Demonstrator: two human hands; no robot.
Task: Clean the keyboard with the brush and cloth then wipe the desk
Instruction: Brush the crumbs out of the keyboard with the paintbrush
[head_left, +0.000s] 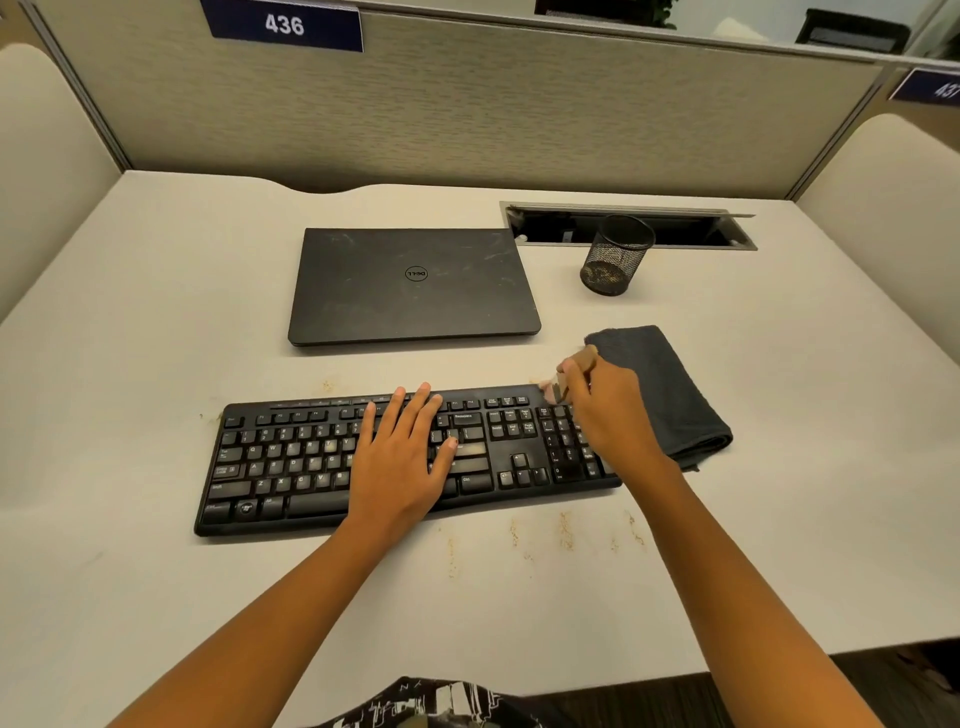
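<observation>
Keyboard (291, 467), one, left hand (400, 457) flat on it, right hand (608, 410) gripping one brush (582, 359), one cloth (670, 395) beside

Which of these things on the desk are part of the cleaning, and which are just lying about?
In use: keyboard, brush in the right hand, left hand flat on the keys, folded cloth, desk with crumbs.
Lying about: closed laptop, mesh cup, cable slot.

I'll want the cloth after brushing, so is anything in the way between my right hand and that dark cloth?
Nothing visible. The right hand, gripping the brush over the keyboard, is right beside the cloth, which lies on the desk at that end. The mesh cup stands farther back.
</observation>
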